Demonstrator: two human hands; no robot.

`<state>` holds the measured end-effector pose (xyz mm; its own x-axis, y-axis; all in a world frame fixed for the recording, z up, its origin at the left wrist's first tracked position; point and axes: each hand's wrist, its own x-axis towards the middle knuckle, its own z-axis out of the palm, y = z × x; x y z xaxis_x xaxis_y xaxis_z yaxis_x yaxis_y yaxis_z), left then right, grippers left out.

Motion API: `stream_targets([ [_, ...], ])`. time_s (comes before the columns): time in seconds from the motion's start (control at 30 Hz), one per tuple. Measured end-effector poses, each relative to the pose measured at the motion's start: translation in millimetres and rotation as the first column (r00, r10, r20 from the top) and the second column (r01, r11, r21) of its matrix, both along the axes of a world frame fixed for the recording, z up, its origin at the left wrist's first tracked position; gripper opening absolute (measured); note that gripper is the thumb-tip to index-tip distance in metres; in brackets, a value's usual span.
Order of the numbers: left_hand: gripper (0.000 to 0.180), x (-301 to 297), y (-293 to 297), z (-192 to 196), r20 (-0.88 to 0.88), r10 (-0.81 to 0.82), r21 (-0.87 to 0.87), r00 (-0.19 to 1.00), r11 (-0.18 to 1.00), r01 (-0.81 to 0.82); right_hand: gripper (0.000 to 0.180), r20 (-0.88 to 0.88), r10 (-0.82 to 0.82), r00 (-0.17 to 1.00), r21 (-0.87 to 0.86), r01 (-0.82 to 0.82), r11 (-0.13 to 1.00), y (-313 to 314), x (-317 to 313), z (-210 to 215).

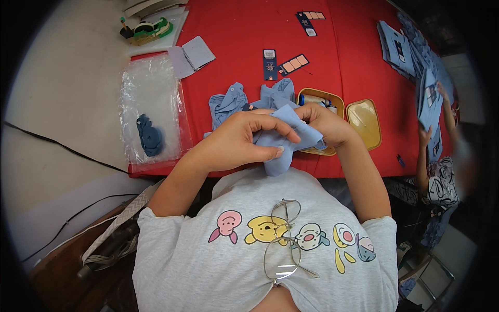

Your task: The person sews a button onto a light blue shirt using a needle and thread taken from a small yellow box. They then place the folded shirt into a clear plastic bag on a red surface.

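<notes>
Close to my chest, at the red table's near edge, both hands hold a light blue garment point(279, 164) with small buttons. My left hand point(240, 136) is closed on its cloth, thumb and forefinger beside a pale button. My right hand point(328, 124) grips the folded cloth from the other side, its fingertips mostly hidden behind the fabric. More of the blue cloth point(228, 101) lies bunched on the table beyond my hands. A dark tag shows partly among the folds.
On the red table point(234, 47) lie dark tags point(269, 65), a notebook point(197, 54), clear plastic bags point(150, 88), a tape dispenser point(150, 32) and a yellow box point(338, 99) of thread beside its lid point(364, 124). At right, another person handles folded blue garments point(429, 99).
</notes>
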<state>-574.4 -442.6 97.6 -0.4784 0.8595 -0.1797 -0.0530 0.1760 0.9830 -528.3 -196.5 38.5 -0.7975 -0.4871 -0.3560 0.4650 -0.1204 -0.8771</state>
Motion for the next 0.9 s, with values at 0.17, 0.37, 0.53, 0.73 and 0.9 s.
stream_targets([
  [0.17,0.031,2,-3,-1,0.015,0.004,-0.009,1.0,1.0,-0.003,0.032,0.004,-0.018,1.0,-0.019,0.019,1.0,-3,4,-4],
  [0.37,0.031,2,-5,3,0.056,0.016,0.003,0.998,1.0,-0.016,0.031,0.008,-0.055,0.998,-0.031,0.056,0.998,-7,8,2],
  [0.53,0.031,4,-7,0,0.058,0.014,0.051,0.998,0.999,-0.017,0.031,-0.027,-0.084,0.996,-0.052,0.083,0.995,-9,13,4],
  [0.73,0.032,3,-7,0,0.068,0.011,0.045,0.998,0.999,-0.014,0.032,-0.013,-0.116,0.993,-0.101,0.114,0.988,-11,14,1],
  [0.9,0.032,0,-7,0,0.084,0.008,0.034,0.996,0.999,-0.011,0.031,0.054,-0.128,0.99,-0.122,0.134,0.983,-11,14,1],
])
